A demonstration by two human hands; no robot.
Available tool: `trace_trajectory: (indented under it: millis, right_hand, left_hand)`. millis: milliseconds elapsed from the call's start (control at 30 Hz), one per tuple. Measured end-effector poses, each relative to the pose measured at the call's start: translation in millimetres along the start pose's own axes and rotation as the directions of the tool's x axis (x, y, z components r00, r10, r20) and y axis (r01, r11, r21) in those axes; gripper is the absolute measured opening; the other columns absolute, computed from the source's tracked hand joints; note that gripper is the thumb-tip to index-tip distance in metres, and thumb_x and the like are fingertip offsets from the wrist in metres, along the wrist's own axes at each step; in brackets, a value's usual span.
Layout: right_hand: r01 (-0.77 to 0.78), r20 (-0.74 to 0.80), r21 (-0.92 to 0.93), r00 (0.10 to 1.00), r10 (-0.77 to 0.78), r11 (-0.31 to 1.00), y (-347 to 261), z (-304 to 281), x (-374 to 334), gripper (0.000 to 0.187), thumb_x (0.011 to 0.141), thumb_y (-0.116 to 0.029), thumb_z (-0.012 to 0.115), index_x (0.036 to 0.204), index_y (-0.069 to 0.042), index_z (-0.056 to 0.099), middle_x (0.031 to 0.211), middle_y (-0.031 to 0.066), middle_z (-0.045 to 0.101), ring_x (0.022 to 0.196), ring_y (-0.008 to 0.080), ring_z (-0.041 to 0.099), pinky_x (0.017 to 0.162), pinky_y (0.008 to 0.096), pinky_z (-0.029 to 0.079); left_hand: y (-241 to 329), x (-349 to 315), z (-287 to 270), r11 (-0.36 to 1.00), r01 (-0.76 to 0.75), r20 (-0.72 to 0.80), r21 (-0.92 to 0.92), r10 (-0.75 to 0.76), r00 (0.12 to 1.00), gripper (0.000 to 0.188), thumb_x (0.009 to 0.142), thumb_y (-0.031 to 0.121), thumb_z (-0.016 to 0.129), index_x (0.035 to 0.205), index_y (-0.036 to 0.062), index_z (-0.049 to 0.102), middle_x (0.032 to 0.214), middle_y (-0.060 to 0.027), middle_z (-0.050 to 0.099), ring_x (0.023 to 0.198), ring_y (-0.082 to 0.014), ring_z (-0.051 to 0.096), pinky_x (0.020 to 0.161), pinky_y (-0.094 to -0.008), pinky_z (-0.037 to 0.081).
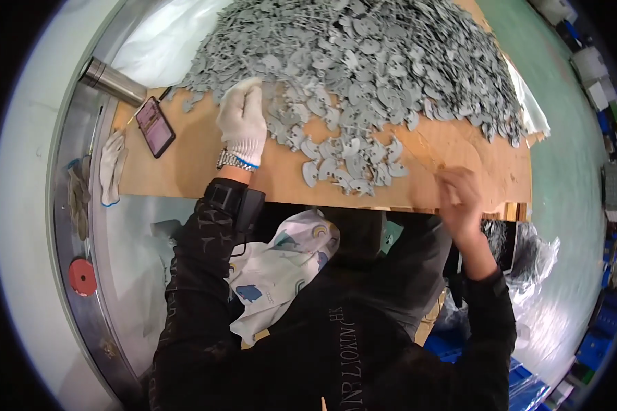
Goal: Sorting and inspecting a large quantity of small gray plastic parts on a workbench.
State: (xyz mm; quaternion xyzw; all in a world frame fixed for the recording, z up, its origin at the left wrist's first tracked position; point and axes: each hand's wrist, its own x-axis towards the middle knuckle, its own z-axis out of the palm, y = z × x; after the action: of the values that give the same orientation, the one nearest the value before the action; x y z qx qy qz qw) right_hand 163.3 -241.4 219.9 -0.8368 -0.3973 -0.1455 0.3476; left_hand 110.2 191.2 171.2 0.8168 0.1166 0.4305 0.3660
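Note:
A large heap of small flat grey curved parts (363, 48) covers the far side of the wooden table (288, 181). A smaller cluster of the same grey parts (353, 161) lies nearer to me. My left hand (242, 120), in a white knitted glove, is at the left edge of the heap with its fingers curled together. Whatever those fingers hold, if anything, is hidden. Bare and blurred by motion, my right hand (461, 202) is over the near right part of the table. Its fingers look bent, but I cannot make out anything in them.
Left on the table are a phone (155, 128), a steel flask (113, 80) and a white glove (112, 168). White plastic sheeting (164, 44) lies beside the heap. A patterned cloth (281, 267) rests on my lap. A red disc (82, 277) is on the ledge at the left.

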Motion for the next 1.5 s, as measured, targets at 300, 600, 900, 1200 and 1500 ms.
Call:
trace_trajectory:
  millis: [300, 600, 900, 1200, 1500]
  right_hand:
    - [0.181, 0.267, -0.027, 0.949, -0.167, 0.983, -49, 104, 113, 0.036, 0.084, 0.006, 0.069, 0.118, -0.004, 0.072, 0.116, 0.0142, 0.070, 0.109, 0.0359, 0.063, 0.095, 0.0434, 0.053]
    - [-0.118, 0.358, -0.054, 0.925, 0.130, 0.992, -40, 103, 124, 0.037, 0.083, 0.004, 0.070, 0.119, -0.004, 0.071, 0.112, 0.0146, 0.067, 0.099, 0.0308, 0.066, 0.086, 0.0376, 0.055]
    - [-0.508, 0.330, 0.201, 0.840, 0.431, 0.837, -4, 87, 99, 0.034, 0.090, 0.004, 0.074, 0.121, 0.001, 0.062, 0.107, 0.0074, 0.066, 0.090, 0.0136, 0.065, 0.079, 0.0278, 0.053]
    - [-0.611, 0.129, 0.408, 0.774, 0.620, 0.678, -29, 15, 1, 0.044, 0.092, 0.009, 0.066, 0.134, 0.001, 0.055, 0.099, 0.0035, 0.065, 0.082, 0.0096, 0.062, 0.074, 0.0250, 0.053]
    - [-0.726, 0.066, 0.509, 0.569, 0.820, 0.463, -35, -5, -72, 0.053, 0.091, 0.010, 0.059, 0.142, 0.001, 0.051, 0.098, 0.0036, 0.063, 0.070, 0.0063, 0.054, 0.062, 0.0195, 0.045]
  left_hand:
    - [1, 23, -6, 0.926, -0.305, 0.236, 0.223, 0.253, 0.938, 0.018, 0.091, 0.015, 0.070, 0.108, 0.0153, 0.075, 0.105, -0.0061, 0.078, 0.107, -0.0274, 0.071, 0.099, -0.0395, 0.052]
    - [7, 31, -10, 0.884, -0.403, 0.334, 0.237, 0.316, 0.888, 0.026, 0.091, 0.008, 0.071, 0.116, 0.0143, 0.074, 0.124, -0.0091, 0.071, 0.110, -0.0277, 0.069, 0.099, -0.0381, 0.053]
    - [-19, 38, -7, 0.990, -0.034, -0.148, -0.135, 0.014, 0.989, 0.020, 0.094, 0.001, 0.064, 0.108, 0.0124, 0.073, 0.112, -0.0096, 0.076, 0.104, -0.0286, 0.071, 0.092, -0.0378, 0.057]
    - [-21, 34, -8, 0.960, -0.230, 0.099, 0.158, 0.216, 0.971, 0.020, 0.091, 0.004, 0.065, 0.104, 0.0161, 0.075, 0.119, -0.0069, 0.074, 0.117, -0.0288, 0.067, 0.106, -0.0452, 0.048]
    - [-31, 29, -5, 0.949, -0.259, 0.249, 0.180, 0.211, 0.945, 0.024, 0.089, 0.015, 0.068, 0.112, 0.0193, 0.074, 0.131, -0.0055, 0.070, 0.136, -0.0343, 0.054, 0.121, -0.0558, 0.031]
